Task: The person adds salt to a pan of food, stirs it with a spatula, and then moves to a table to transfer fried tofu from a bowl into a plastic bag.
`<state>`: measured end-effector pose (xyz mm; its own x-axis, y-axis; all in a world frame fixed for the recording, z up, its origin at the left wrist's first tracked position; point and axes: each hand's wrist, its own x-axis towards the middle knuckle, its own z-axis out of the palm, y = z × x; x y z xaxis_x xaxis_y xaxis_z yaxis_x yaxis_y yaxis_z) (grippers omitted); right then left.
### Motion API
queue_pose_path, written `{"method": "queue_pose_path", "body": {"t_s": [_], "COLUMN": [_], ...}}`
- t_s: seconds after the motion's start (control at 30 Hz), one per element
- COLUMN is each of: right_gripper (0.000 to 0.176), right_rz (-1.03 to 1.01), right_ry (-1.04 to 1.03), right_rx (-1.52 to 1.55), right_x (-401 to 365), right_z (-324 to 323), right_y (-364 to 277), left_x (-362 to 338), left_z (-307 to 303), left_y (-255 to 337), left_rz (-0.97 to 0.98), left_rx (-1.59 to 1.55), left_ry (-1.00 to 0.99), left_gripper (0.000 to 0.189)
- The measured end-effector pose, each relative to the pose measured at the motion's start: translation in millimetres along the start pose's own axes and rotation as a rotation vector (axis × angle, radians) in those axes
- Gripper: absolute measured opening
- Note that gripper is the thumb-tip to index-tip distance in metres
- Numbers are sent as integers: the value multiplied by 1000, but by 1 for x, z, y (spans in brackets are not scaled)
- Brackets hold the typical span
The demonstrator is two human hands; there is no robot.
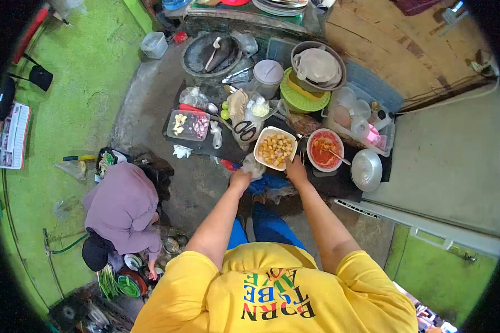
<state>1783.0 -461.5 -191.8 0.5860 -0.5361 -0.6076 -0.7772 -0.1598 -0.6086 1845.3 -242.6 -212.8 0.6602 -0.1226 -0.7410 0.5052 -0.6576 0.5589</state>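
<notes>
Diced yellowish pieces [276, 149] fill a white square bowl [257, 152] at the table's front edge. My right hand [296, 171] is closed on the near right rim of that bowl. Left of it, my left hand [240, 180] is closed on a crumpled clear plastic bag [253, 166]. To the bowl's right stands a white bowl of red sauce [323, 152] with a spoon in it. Black-handled scissors [245, 130] lie left of the square bowl. A clear tray [189, 125] farther left holds chopped onion and garlic.
A stone mortar [211, 54] is at the back left. Behind the bowls are a lidded white tub [268, 72] and a green basket [304, 94]. A metal bowl [366, 170] sits at the right. A person in purple [119, 202] crouches at the lower left.
</notes>
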Motion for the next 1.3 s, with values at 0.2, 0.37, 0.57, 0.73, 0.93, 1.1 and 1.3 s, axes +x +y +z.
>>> {"method": "queue_pose_path", "body": {"t_s": [0.2, 0.37, 0.57, 0.73, 0.93, 1.1, 1.3], "right_gripper": [34, 38, 29, 36, 20, 8, 15], "right_rz": [-273, -118, -246, -326, -612, -491, -261], "right_ry": [224, 87, 375, -250, -213, -316, -93], "right_rx": [-78, -193, -406, 220, 286, 540, 701], "right_x": [-27, -12, -63, -168, -202, -231, -225], "right_z": [-17, -13, -14, 34, 74, 60, 58], "right_y": [-30, -6, -77, -179, -206, -206, -189], "left_x": [-30, -79, -99, -126, -158, -163, -185], "left_z": [-67, -125, -153, -169, -237, -267, -289], "left_y": [-16, 0, 16, 31, 35, 25, 31], "left_rz": [-88, -75, 20, 207, 73, 276, 449], "left_rx": [-595, -703, -729, -643, -1460, -1453, -1102], "left_ry": [-26, 68, -15, -136, -521, -470, -337], "left_gripper": [30, 30, 31, 42, 44, 40, 22]}}
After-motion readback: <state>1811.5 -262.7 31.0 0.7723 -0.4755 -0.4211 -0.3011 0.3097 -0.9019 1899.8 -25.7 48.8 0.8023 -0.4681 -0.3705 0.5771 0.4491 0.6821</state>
